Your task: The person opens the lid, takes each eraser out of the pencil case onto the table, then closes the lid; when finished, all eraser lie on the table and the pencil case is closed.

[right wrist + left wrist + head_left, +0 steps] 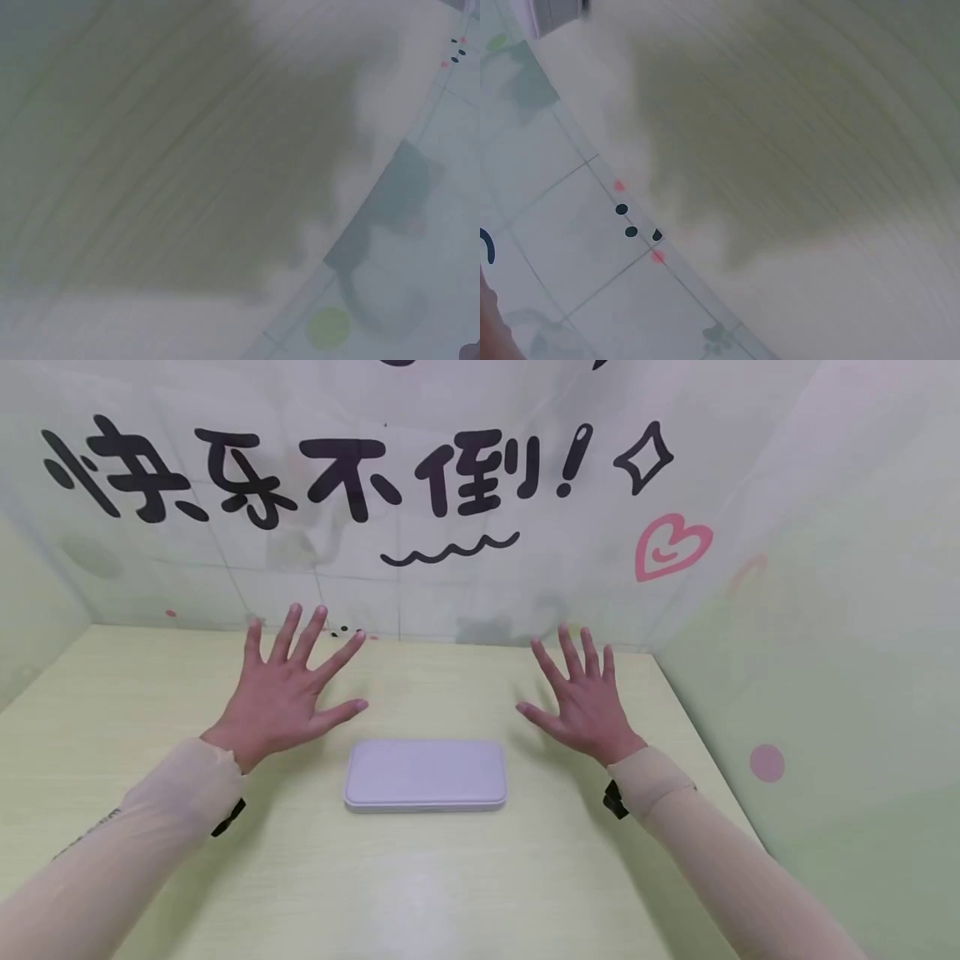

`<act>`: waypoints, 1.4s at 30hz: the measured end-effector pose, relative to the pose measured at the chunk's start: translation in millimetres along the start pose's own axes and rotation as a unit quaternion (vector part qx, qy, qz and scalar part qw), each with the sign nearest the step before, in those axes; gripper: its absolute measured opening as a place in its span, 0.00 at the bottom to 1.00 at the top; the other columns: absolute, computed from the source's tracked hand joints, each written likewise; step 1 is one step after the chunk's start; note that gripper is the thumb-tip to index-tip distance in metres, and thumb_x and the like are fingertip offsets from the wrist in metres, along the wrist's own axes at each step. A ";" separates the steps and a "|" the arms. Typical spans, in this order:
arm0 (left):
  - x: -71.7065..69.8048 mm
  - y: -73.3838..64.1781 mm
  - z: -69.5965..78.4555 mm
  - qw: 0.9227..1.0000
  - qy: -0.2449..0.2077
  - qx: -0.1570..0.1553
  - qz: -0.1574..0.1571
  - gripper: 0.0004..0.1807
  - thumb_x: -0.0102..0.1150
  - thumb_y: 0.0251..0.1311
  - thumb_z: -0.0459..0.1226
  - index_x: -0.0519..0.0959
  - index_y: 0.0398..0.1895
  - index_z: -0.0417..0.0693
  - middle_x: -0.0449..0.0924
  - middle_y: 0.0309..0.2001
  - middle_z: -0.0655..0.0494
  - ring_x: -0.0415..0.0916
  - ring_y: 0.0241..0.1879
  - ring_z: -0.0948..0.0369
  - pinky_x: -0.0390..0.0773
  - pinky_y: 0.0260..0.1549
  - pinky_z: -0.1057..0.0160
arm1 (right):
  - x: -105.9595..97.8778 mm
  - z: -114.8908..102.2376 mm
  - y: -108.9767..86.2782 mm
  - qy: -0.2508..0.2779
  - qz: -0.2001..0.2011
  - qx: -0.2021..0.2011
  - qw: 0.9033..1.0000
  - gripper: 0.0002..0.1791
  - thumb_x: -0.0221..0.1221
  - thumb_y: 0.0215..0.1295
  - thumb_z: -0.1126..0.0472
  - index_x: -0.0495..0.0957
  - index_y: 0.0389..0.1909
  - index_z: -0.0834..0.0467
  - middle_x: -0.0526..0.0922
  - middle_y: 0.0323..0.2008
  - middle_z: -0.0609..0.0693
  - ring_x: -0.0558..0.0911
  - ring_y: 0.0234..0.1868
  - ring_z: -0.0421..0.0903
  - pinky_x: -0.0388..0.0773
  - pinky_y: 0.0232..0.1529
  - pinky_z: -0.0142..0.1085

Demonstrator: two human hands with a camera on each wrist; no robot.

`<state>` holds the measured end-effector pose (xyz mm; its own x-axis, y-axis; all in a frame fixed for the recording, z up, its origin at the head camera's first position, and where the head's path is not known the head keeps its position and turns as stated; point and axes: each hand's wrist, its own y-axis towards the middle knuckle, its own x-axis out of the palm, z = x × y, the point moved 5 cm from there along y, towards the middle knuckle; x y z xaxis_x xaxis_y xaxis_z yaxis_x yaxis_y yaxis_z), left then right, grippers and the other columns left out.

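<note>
A pale lavender flat case (425, 772) with rounded corners lies closed on the table, between the two forearms. My left hand (277, 702) is held over the table to the left of the case, fingers straight and spread, holding nothing. On the other side, my right hand (587, 702) is spread the same way, also bare of any object. Shadows of both hands fall on the tabletop. In the left wrist view a corner of the case (553, 15) shows at the top left.
The pale wood-grain table (420, 877) meets a printed back wall sheet (450, 602) with black lettering and a pink heart. A light green side panel (847, 710) stands along the right edge. Dark wrist straps (615, 799) sit at both cuffs.
</note>
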<state>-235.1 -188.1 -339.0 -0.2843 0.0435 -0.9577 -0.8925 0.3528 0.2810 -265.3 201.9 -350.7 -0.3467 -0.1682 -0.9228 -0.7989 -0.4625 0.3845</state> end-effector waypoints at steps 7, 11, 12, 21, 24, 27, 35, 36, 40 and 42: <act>2.5 -2.6 4.4 0.998 -0.048 0.011 -0.030 0.49 0.47 0.69 0.69 0.42 0.87 0.68 0.46 0.85 0.40 0.44 0.84 0.42 0.43 0.77 0.29 | 0.4 -22.5 4.3 0.058 -0.047 -0.033 0.997 0.54 0.32 0.69 0.17 0.48 0.85 0.47 0.54 0.83 0.60 0.46 0.85 0.63 0.39 0.80 0.69; 3.1 -5.4 12.4 0.992 -0.109 0.025 -0.051 0.48 0.49 0.72 0.65 0.47 0.87 0.57 0.58 0.79 0.37 0.59 0.78 0.38 0.58 0.75 0.35 | 2.3 -40.9 4.9 0.109 -0.097 -0.058 0.988 0.49 0.50 0.72 0.27 0.52 0.84 0.51 0.60 0.81 0.56 0.54 0.84 0.59 0.40 0.82 0.63; 4.1 -6.3 14.9 0.990 -0.123 0.027 -0.060 0.48 0.49 0.72 0.65 0.48 0.86 0.54 0.61 0.78 0.37 0.62 0.76 0.37 0.61 0.74 0.36 | 2.6 -45.9 4.6 0.125 -0.114 -0.064 0.984 0.49 0.53 0.72 0.30 0.53 0.84 0.52 0.61 0.81 0.56 0.56 0.84 0.58 0.40 0.83 0.62; 17.6 -25.4 35.3 0.970 -0.178 0.044 -0.160 0.49 0.48 0.69 0.71 0.63 0.81 0.47 0.74 0.70 0.40 0.77 0.66 0.44 0.76 0.63 0.40 | 13.4 -85.4 -3.9 0.210 -0.278 -0.062 0.935 0.51 0.58 0.67 0.27 0.54 0.84 0.47 0.63 0.79 0.47 0.66 0.79 0.48 0.69 0.75 0.48; 22.4 -30.9 39.7 0.965 -0.187 0.043 -0.178 0.53 0.50 0.64 0.74 0.64 0.80 0.48 0.74 0.69 0.42 0.77 0.65 0.45 0.78 0.62 0.41 | 17.4 -94.4 -7.3 0.205 -0.294 -0.063 0.931 0.53 0.61 0.64 0.26 0.55 0.83 0.47 0.66 0.76 0.48 0.73 0.72 0.46 0.74 0.71 0.45; 27.5 -36.7 44.2 0.963 -0.183 0.050 -0.190 0.57 0.53 0.59 0.77 0.65 0.79 0.46 0.76 0.66 0.45 0.79 0.60 0.51 0.81 0.57 0.46 | 21.9 -101.9 -10.1 0.192 -0.294 -0.075 0.934 0.55 0.63 0.62 0.26 0.57 0.82 0.49 0.70 0.71 0.49 0.76 0.63 0.45 0.78 0.65 0.42; 35.0 -43.8 54.7 0.966 -0.167 0.098 -0.169 0.64 0.63 0.47 0.78 0.67 0.77 0.42 0.76 0.60 0.52 0.75 0.52 0.58 0.80 0.48 0.55 | 29.3 -107.3 -15.3 0.169 -0.275 -0.099 0.941 0.60 0.67 0.55 0.25 0.59 0.81 0.54 0.74 0.63 0.50 0.75 0.55 0.42 0.79 0.58 0.36; 35.1 -44.0 55.5 0.967 -0.164 0.103 -0.164 0.64 0.63 0.46 0.78 0.67 0.76 0.42 0.77 0.59 0.52 0.74 0.51 0.58 0.80 0.47 0.55 | 29.5 -108.1 -15.4 0.165 -0.272 -0.104 0.942 0.61 0.67 0.55 0.24 0.59 0.81 0.55 0.75 0.63 0.51 0.76 0.54 0.42 0.79 0.58 0.36; 37.1 -44.9 56.9 0.971 -0.149 0.111 -0.150 0.63 0.64 0.45 0.78 0.68 0.74 0.41 0.77 0.56 0.52 0.74 0.49 0.58 0.79 0.46 0.56 | 29.2 -112.1 -15.6 0.153 -0.263 -0.116 0.945 0.62 0.68 0.53 0.24 0.60 0.80 0.57 0.75 0.64 0.52 0.76 0.55 0.43 0.79 0.57 0.37; 38.2 -45.0 57.7 0.973 -0.141 0.114 -0.143 0.62 0.65 0.46 0.77 0.69 0.73 0.41 0.77 0.55 0.53 0.73 0.48 0.59 0.79 0.46 0.56 | 30.2 -113.5 -15.9 0.142 -0.259 -0.120 0.948 0.63 0.68 0.53 0.23 0.61 0.80 0.58 0.75 0.63 0.52 0.76 0.55 0.42 0.79 0.56 0.36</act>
<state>-185.6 -148.4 -391.7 0.1002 0.1560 -0.9827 -0.8107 0.5854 0.0103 -207.3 105.4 -387.6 0.2340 -0.0758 -0.9693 -0.6787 -0.7266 -0.1070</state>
